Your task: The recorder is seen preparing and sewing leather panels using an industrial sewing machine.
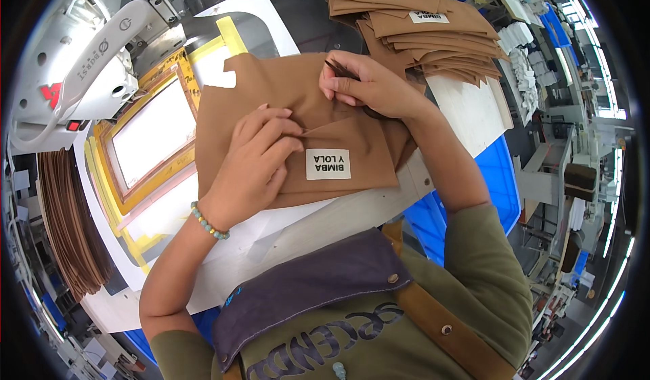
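A brown cloth piece (264, 75) with a white printed label (328, 164) lies in front of me, its upper layer wrinkled and lifted into a fold. My left hand (254, 153), with a beaded bracelet at the wrist, rests on it with curved, spread fingers. Their tips press beside the fold, left of the label. At the cloth's upper right, my right hand (355, 82) is closed around a slim dark pointed tool (342, 69). Its tip sticks out past the fingers toward the left; whether it is tweezers or snips I cannot make out.
Stacked brown labelled pieces (433, 35) lie at the far right. A yellow-taped wooden frame (112, 143) lies at left on a bright white surface, under a white machine arm (101, 55). More brown pieces (68, 224) hang at the left edge. A blue crate (497, 177) stands at right.
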`<state>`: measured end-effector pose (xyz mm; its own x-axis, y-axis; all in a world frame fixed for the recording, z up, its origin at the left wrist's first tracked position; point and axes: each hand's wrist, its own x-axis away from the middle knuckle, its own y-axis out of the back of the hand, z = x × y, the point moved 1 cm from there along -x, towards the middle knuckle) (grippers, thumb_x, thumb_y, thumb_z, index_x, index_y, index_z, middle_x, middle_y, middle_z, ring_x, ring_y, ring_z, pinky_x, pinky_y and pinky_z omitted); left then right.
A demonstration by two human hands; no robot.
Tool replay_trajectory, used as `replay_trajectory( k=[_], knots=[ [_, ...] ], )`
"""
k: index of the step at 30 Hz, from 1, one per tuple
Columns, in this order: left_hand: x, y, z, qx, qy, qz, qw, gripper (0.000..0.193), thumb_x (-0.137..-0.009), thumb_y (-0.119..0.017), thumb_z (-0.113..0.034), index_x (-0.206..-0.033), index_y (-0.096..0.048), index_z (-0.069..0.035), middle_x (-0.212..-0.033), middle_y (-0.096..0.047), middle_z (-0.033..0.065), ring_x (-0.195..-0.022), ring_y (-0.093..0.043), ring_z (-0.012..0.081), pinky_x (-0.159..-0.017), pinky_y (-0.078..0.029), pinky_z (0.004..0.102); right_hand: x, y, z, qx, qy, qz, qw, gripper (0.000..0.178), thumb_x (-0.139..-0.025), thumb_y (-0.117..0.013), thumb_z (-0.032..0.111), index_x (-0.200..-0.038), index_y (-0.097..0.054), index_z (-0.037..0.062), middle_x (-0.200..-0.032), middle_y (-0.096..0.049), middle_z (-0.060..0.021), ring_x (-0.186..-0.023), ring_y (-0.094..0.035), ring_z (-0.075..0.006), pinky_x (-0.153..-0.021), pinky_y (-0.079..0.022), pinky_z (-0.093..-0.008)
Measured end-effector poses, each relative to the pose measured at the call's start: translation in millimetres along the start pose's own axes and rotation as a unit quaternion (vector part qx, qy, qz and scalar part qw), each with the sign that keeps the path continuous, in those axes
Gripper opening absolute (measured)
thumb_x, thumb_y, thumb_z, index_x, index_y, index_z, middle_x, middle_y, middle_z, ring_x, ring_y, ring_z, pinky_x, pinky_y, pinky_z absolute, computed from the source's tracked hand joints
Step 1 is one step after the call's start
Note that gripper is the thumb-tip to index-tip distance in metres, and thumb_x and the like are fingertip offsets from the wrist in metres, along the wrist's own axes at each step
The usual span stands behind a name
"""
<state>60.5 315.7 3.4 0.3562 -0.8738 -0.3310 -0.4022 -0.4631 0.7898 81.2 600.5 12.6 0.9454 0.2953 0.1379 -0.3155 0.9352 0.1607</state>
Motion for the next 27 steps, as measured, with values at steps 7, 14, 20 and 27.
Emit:
replay_trajectory(
  k=[7, 14, 20, 27],
  knots=[
    [2.9, -2.7, -1.5, -0.066, 0.000, -0.048, 0.997, 0.033, -0.081, -0.068, 0.012, -0.111, -0.069, -0.002, -0.131, -0.072, 0.0112, -0.141, -0.060, 0.0383, -0.121, -0.049, 0.0536, 21.8, 21.9, 28.2, -0.004, -0.005, -0.090, 0.996, 0.011, -0.112, -0.057, 0.013, -0.103, -0.058, 0.0064, -0.092, -0.063, -0.0006, -0.069, -0.051, -0.0021, -0.053, -0.037, -0.0183],
    [8.0, -5.0, 2.1, -0.071, 0.012, -0.033, 0.997, 0.031, -0.083, -0.066, 0.010, -0.112, -0.070, -0.001, -0.136, -0.071, 0.0113, -0.145, -0.058, 0.0369, -0.122, -0.048, 0.0529, 92.5, 76.7, 50.5, -0.002, 0.133, -0.253, 0.958, 0.015, -0.112, -0.060, 0.018, -0.104, -0.059, 0.0054, -0.090, -0.063, -0.0027, -0.052, -0.037, -0.0002, -0.051, -0.031, -0.0178],
    [5.7, 6.3, -1.7, -0.063, 0.030, -0.085, 0.994, 0.031, -0.084, -0.069, 0.012, -0.111, -0.071, -0.003, -0.141, -0.072, 0.0118, -0.144, -0.060, 0.0376, -0.118, -0.051, 0.0494, 221.9, 123.2, 40.8, -0.036, 0.380, -0.005, 0.924, 0.036, -0.115, -0.058, 0.035, -0.099, -0.068, 0.0042, -0.056, -0.064, -0.0031, -0.031, -0.045, -0.0113, -0.033, -0.028, -0.0272],
    [11.5, 78.2, 19.7, -0.189, 0.165, -0.131, 0.959, 0.039, -0.093, -0.080, -0.007, -0.132, -0.073, -0.003, -0.139, -0.072, 0.0148, -0.138, -0.061, 0.0377, -0.117, -0.048, 0.0462, 257.6, 97.3, 52.7, 0.229, -0.075, -0.248, 0.938, 0.032, -0.109, -0.069, 0.025, -0.115, -0.079, -0.0048, -0.084, -0.074, -0.0054, -0.062, -0.057, -0.0064, -0.056, -0.042, -0.0218]
  ],
)
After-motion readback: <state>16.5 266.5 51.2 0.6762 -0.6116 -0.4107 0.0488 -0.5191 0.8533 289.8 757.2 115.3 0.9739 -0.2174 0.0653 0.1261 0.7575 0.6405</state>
